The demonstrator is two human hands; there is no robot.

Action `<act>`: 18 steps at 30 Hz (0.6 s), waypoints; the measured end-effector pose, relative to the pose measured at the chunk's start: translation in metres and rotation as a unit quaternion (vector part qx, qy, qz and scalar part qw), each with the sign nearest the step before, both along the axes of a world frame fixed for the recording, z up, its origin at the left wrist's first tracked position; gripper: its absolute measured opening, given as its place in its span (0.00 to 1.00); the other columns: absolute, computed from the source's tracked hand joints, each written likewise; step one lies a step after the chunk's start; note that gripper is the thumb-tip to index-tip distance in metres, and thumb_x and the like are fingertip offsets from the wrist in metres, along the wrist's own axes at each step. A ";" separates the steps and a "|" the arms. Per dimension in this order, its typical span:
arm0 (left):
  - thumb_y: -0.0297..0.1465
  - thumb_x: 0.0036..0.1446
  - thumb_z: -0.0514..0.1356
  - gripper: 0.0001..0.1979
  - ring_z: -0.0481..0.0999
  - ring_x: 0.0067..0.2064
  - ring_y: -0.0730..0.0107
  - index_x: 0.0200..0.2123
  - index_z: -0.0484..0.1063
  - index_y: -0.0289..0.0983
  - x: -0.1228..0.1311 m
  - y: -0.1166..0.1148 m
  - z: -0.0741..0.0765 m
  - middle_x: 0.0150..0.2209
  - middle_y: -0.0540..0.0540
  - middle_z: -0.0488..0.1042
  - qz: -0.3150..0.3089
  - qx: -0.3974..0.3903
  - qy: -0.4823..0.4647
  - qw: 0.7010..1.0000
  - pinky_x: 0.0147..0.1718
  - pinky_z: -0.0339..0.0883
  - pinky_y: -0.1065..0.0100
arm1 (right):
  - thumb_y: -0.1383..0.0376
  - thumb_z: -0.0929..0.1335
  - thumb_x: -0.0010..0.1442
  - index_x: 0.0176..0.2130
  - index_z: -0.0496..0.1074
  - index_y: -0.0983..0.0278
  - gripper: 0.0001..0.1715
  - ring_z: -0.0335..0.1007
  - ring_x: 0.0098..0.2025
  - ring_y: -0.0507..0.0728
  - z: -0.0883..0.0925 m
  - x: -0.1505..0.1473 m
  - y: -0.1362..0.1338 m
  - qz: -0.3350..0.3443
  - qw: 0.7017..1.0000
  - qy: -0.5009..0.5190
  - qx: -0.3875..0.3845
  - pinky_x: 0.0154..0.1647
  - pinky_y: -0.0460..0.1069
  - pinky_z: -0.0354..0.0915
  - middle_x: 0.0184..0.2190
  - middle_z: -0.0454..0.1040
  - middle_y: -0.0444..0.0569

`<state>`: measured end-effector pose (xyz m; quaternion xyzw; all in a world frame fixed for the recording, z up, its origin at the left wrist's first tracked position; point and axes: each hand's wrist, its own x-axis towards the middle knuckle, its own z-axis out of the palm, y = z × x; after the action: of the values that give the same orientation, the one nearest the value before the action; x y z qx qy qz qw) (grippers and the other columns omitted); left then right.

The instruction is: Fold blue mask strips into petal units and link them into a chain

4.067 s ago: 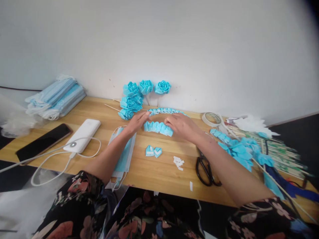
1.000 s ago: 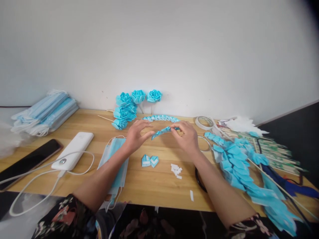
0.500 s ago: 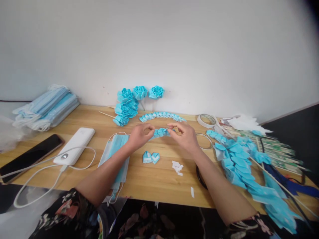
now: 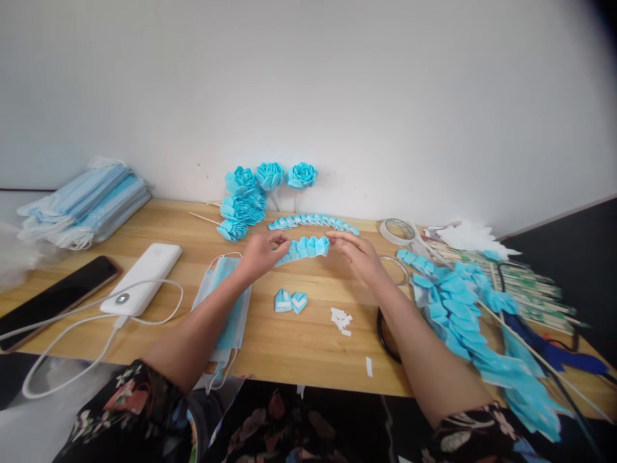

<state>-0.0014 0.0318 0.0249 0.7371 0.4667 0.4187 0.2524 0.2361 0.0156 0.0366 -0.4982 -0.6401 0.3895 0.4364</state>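
Note:
A short pleated blue strip (image 4: 308, 247), folded from mask-like fabric, hangs just above the wooden table. My left hand (image 4: 263, 257) pinches its left end between thumb and fingers. At the other end, my right hand (image 4: 357, 254) has its fingers stretched out, the tips at or just beside the strip; contact is unclear. A longer pleated strip (image 4: 313, 222) lies curved behind both hands. Two small folded blue pieces (image 4: 290, 301) with white tape on them lie in front. To their right is a little pile of white tape bits (image 4: 341, 319).
Blue fabric roses (image 4: 243, 193) on sticks lean at the wall. Masks (image 4: 226, 308), a power bank (image 4: 144, 276) and a phone (image 4: 58, 302) are on the left. Tape rolls (image 4: 398, 230), blue pleated fabric (image 4: 457, 308) and blue-handled scissors (image 4: 554, 350) are on the right. A mask stack (image 4: 91, 202) stands back left.
My right fingers have slid off the pleats toward the right, so the strip's right end now shows. My left hand keeps its pinch, slightly further left. The whole view has shifted a little.

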 end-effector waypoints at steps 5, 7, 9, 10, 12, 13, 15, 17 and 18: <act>0.33 0.54 0.56 0.10 0.76 0.31 0.68 0.27 0.74 0.35 0.000 0.000 -0.001 0.27 0.49 0.78 -0.002 0.009 0.015 1.000 0.32 0.68 0.71 | 0.59 0.67 0.56 0.47 0.76 0.61 0.19 0.73 0.45 0.57 -0.006 0.002 0.002 0.019 1.000 -0.019 0.013 0.47 0.52 0.66 0.42 0.79 0.49; 0.33 0.54 0.56 0.10 0.77 0.32 0.68 0.28 0.75 0.35 0.000 0.000 -0.001 0.28 0.48 0.79 -0.001 0.011 0.025 1.000 0.33 0.68 0.70 | 0.59 0.67 0.55 0.47 0.76 0.62 0.20 0.73 0.42 0.57 -0.007 0.001 0.003 0.018 0.999 -0.028 0.003 0.46 0.52 0.66 0.40 0.79 0.49; 0.33 0.55 0.57 0.10 0.77 0.33 0.67 0.29 0.76 0.35 -0.001 0.000 -0.002 0.30 0.48 0.80 0.003 0.011 0.042 0.999 0.33 0.68 0.70 | 0.57 0.68 0.55 0.46 0.76 0.63 0.21 0.73 0.41 0.56 -0.010 0.000 0.003 0.011 1.000 -0.019 -0.014 0.45 0.52 0.66 0.39 0.79 0.49; 0.33 0.55 0.57 0.10 0.78 0.33 0.67 0.30 0.76 0.35 -0.002 0.001 -0.003 0.30 0.47 0.80 0.008 0.014 0.053 0.998 0.33 0.68 0.69 | 0.57 0.68 0.54 0.45 0.76 0.64 0.21 0.73 0.40 0.56 -0.012 -0.001 0.004 0.007 1.000 -0.013 -0.023 0.45 0.51 0.66 0.38 0.79 0.49; 0.32 0.57 0.56 0.10 0.78 0.35 0.65 0.33 0.78 0.35 -0.003 0.002 -0.005 0.32 0.46 0.81 0.027 0.041 0.079 0.996 0.36 0.68 0.68 | 0.57 0.69 0.53 0.44 0.76 0.64 0.20 0.73 0.39 0.55 -0.018 -0.003 0.005 0.002 0.999 -0.008 -0.034 0.44 0.51 0.66 0.37 0.79 0.48; 0.31 0.57 0.56 0.11 0.78 0.38 0.64 0.36 0.78 0.35 -0.003 0.003 -0.006 0.35 0.44 0.81 0.041 0.069 0.095 0.992 0.38 0.68 0.66 | 0.58 0.69 0.53 0.44 0.76 0.64 0.20 0.73 0.38 0.55 -0.022 -0.004 0.006 0.003 0.999 -0.011 -0.036 0.43 0.51 0.66 0.36 0.79 0.48; 0.30 0.59 0.56 0.12 0.77 0.44 0.60 0.41 0.78 0.35 -0.003 0.002 -0.006 0.41 0.42 0.80 0.069 0.136 0.128 0.980 0.44 0.66 0.62 | 0.59 0.68 0.53 0.41 0.75 0.65 0.17 0.73 0.36 0.54 -0.030 -0.005 0.009 0.010 0.999 -0.023 -0.039 0.41 0.50 0.66 0.35 0.78 0.47; 0.29 0.60 0.55 0.13 0.76 0.45 0.59 0.43 0.78 0.36 0.001 -0.003 -0.005 0.41 0.42 0.80 0.070 0.182 0.165 0.967 0.46 0.64 0.60 | 0.60 0.68 0.53 0.40 0.74 0.65 0.15 0.72 0.35 0.54 -0.036 -0.006 0.013 0.012 0.999 -0.039 -0.035 0.40 0.50 0.66 0.33 0.78 0.47; 0.29 0.60 0.54 0.13 0.76 0.44 0.60 0.44 0.78 0.37 0.004 -0.006 -0.004 0.40 0.42 0.80 0.053 0.190 0.186 0.963 0.44 0.64 0.61 | 0.61 0.68 0.53 0.40 0.74 0.65 0.14 0.72 0.34 0.54 -0.039 -0.005 0.015 0.011 0.998 -0.048 -0.029 0.40 0.50 0.65 0.32 0.78 0.46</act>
<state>0.0028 0.0253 0.0210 0.8104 0.4559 0.3679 -0.0057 0.2306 0.0305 -0.0025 -0.5213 -0.6544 0.3884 0.3861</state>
